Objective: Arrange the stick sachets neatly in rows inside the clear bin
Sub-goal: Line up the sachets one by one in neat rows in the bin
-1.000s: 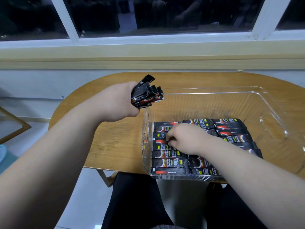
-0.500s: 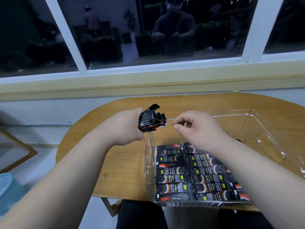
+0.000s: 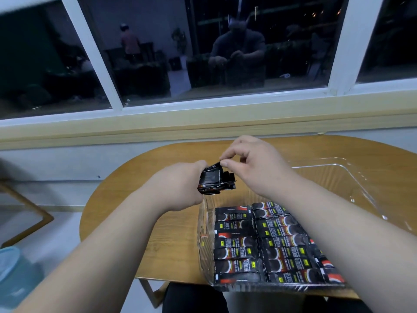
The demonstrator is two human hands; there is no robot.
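My left hand (image 3: 180, 185) grips a bundle of black stick sachets (image 3: 213, 180) above the near-left corner of the clear bin (image 3: 352, 177). With thumb and forefinger, my right hand (image 3: 250, 161) pinches the top end of one sachet in that bundle. Inside the bin, black and red sachets (image 3: 257, 247) lie flat in neat rows across its near half. My right forearm hides part of the right-hand rows.
The bin stands on a rounded wooden table (image 3: 144, 211) under a window sill (image 3: 203, 123). The bin's far half shows only its bare clear floor. A pale blue object (image 3: 11, 269) is at the lower left, on the floor.
My right hand rose out of the bin, moved left to the bundle and took hold of one sachet's end. The camera view tilted up toward the window.
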